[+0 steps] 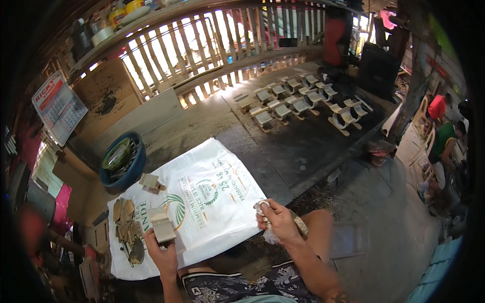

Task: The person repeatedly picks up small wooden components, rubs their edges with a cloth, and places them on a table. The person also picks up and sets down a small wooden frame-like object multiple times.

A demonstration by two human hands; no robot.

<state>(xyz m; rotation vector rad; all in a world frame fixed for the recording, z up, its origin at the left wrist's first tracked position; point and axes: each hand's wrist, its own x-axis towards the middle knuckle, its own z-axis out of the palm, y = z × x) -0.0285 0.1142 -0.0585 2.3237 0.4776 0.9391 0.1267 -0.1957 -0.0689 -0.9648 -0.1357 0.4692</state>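
The left grip (pixel 162 256) is closed around a pale block (pixel 162 227), and the right grip (pixel 281 222) curls tight on a whitish bundle (pixel 262 206). Just left of the block-holding grip, I see brown pieces (pixel 127 228) lying on a white sack (pixel 214 151); a smaller block (pixel 150 181) sits beyond it.

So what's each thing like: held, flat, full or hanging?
Left hand, gripping the pale block
Right hand, closed on a crumpled whitish thing
Sack, spread out, printed side up
Blue basin, uncovered, things inside
Brown pieces, heaped on the sack
Curved pieces, set out in rows
Calendar, hanging
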